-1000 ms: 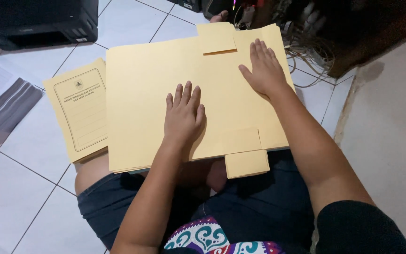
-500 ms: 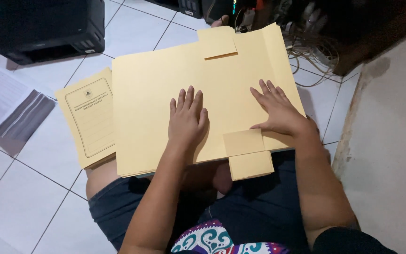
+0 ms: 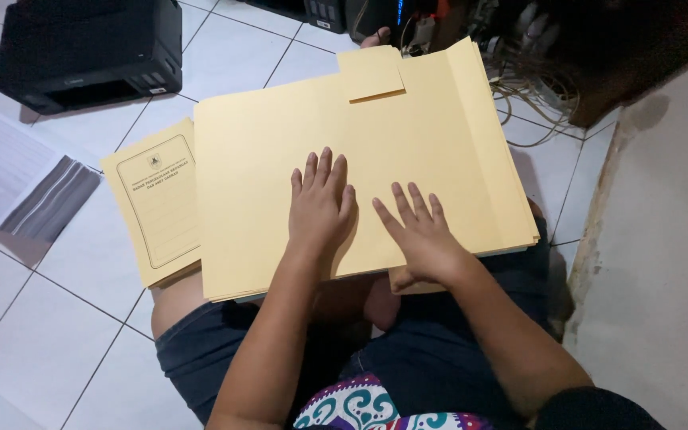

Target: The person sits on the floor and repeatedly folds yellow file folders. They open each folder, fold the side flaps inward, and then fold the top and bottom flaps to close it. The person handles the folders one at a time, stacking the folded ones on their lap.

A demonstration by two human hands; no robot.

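A stack of pale yellow paper folders [image 3: 280,143] lies across my lap, its top one opened flat with a tab flap [image 3: 370,73] folded in at the far edge. My left hand [image 3: 322,203] rests flat on the middle of the top folder, fingers spread. My right hand [image 3: 416,235] presses flat beside it near the folder's near edge, covering the near flap, of which only a sliver [image 3: 404,283] shows below the hand. Neither hand grips anything.
Another yellow folder with a printed frame [image 3: 157,199] sticks out on the left. A black printer [image 3: 89,52] stands on the white tiled floor at the far left, a sheaf of printed papers [image 3: 17,179] beside it. Tangled cables [image 3: 531,95] lie far right.
My right hand slid from the far right of the folder down to the near edge and folded the near flap under it. The left hand stayed put.
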